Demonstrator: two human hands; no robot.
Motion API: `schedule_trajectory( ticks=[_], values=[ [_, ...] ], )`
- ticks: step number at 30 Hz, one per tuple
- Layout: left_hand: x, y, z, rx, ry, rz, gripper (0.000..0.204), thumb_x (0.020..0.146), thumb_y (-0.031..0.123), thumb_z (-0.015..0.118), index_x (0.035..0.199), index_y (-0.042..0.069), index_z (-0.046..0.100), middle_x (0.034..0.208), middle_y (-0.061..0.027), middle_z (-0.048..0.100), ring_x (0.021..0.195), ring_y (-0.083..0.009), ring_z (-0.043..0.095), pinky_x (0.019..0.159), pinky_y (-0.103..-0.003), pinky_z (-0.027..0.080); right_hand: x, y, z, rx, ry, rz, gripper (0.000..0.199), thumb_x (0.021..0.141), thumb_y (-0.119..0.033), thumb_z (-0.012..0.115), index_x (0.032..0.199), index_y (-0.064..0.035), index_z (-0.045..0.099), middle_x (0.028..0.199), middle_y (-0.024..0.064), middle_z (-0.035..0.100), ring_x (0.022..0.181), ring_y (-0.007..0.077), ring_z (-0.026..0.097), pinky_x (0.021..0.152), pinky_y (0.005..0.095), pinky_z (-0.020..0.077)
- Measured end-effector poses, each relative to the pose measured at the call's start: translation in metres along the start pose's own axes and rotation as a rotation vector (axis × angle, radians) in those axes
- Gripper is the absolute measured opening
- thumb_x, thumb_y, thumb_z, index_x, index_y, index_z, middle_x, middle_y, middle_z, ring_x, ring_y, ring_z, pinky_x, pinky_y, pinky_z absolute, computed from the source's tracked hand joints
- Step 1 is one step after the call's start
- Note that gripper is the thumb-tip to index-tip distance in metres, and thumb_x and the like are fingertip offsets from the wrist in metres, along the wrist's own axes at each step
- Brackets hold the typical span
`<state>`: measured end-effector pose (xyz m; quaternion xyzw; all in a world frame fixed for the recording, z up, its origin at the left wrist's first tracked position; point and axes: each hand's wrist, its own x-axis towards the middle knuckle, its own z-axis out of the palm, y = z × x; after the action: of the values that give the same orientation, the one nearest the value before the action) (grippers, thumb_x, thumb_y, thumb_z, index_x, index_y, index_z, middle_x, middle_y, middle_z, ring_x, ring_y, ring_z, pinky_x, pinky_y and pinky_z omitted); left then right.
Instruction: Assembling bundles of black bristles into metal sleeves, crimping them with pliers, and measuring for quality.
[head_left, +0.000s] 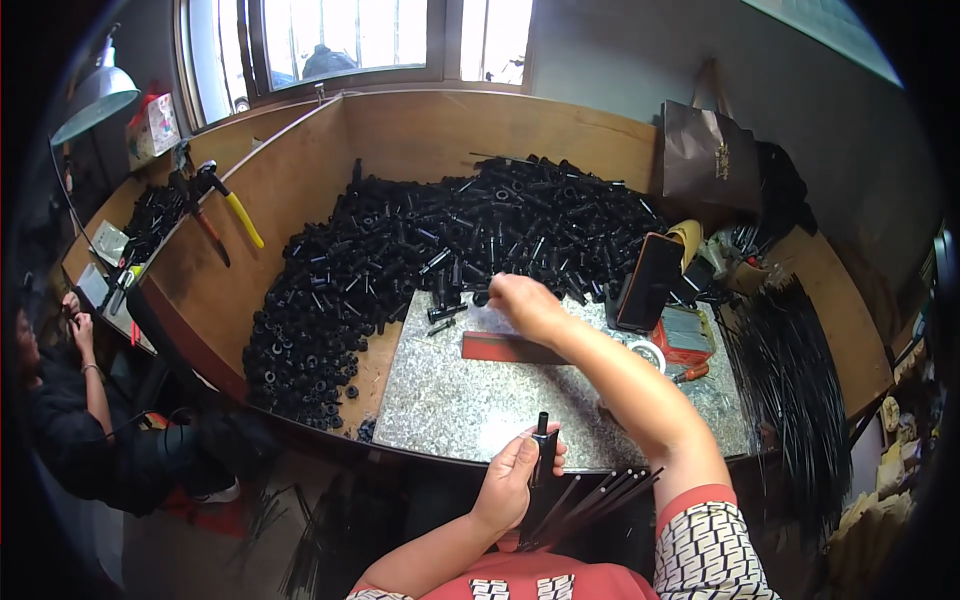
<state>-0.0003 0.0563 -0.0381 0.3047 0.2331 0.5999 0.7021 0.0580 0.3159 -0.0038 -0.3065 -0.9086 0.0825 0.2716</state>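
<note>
In the head view, the left hand [512,478] is closed around a bundle of thin black rods [585,500] near the front edge of the grey stone slab [450,400], with one rod standing upright and wearing a black cap at its top, while the right hand [525,303] reaches with bent fingers to the edge of the big heap of small black plastic sleeves [400,250]; whether it already holds one I cannot tell. The rods seem light, stiff and smooth, so they are best held low together, and each sleeve seems light and hard, easy to pinch at its sides.
</note>
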Motion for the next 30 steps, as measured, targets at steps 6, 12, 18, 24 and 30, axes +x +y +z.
schedule_trajectory(
  ticks=[6, 12, 18, 24, 30],
  values=[
    [0.001, 0.001, -0.001, 0.061, 0.004, 0.027, 0.046, 0.101, 0.033, 0.039, 0.131, -0.002, 0.044, 0.101, -0.0091, 0.058, 0.089, -0.0141, 0.056, 0.084, -0.029, 0.047, -0.041, -0.028, -0.068, 0.669, -0.173, 0.421, 0.021, 0.089, -0.016, 0.062, 0.105, -0.0027, 0.057, 0.077, -0.0021, 0.056, 0.068, 0.0056, 0.052, 0.059, 0.0221, 0.0444],
    [0.003, 0.000, -0.003, 0.075, 0.035, 0.013, 0.046, 0.101, 0.033, 0.039, 0.132, -0.001, 0.043, 0.099, -0.0078, 0.058, 0.087, -0.0126, 0.057, 0.082, -0.027, 0.048, -0.090, -0.057, -0.125, 0.982, -0.294, 0.440, 0.021, 0.089, -0.018, 0.063, 0.105, -0.0049, 0.059, 0.081, -0.0013, 0.057, 0.068, 0.0065, 0.051, 0.062, 0.0205, 0.0430],
    [-0.001, 0.000, 0.006, 0.083, 0.012, 0.008, 0.046, 0.101, 0.034, 0.040, 0.131, -0.001, 0.044, 0.100, -0.0072, 0.059, 0.088, -0.0118, 0.057, 0.082, -0.027, 0.048, -0.113, -0.081, -0.141, 0.927, -0.410, 0.371, 0.015, 0.092, -0.013, 0.057, 0.104, -0.0052, 0.061, 0.086, -0.0037, 0.057, 0.073, 0.0050, 0.049, 0.065, 0.0211, 0.0426],
    [-0.003, -0.006, 0.008, 0.075, 0.012, 0.022, 0.047, 0.100, 0.034, 0.040, 0.131, -0.001, 0.044, 0.099, -0.0063, 0.059, 0.088, -0.0113, 0.056, 0.081, -0.027, 0.048, -0.115, -0.098, -0.140, 0.696, -0.396, 0.243, 0.016, 0.091, -0.014, 0.060, 0.103, -0.0041, 0.059, 0.092, -0.0019, 0.055, 0.075, 0.0054, 0.049, 0.067, 0.0205, 0.0424],
    [-0.007, -0.003, 0.013, 0.121, 0.035, 0.046, 0.044, 0.102, 0.032, 0.038, 0.126, -0.004, 0.047, 0.095, -0.0034, 0.059, 0.080, -0.0082, 0.053, 0.075, -0.023, 0.047, -0.117, -0.125, -0.127, 0.640, -0.329, 0.324, 0.026, 0.084, 0.000, 0.066, 0.107, -0.0010, 0.053, 0.092, -0.0005, 0.051, 0.081, 0.0043, 0.049, 0.069, 0.0201, 0.0435]
  ],
)
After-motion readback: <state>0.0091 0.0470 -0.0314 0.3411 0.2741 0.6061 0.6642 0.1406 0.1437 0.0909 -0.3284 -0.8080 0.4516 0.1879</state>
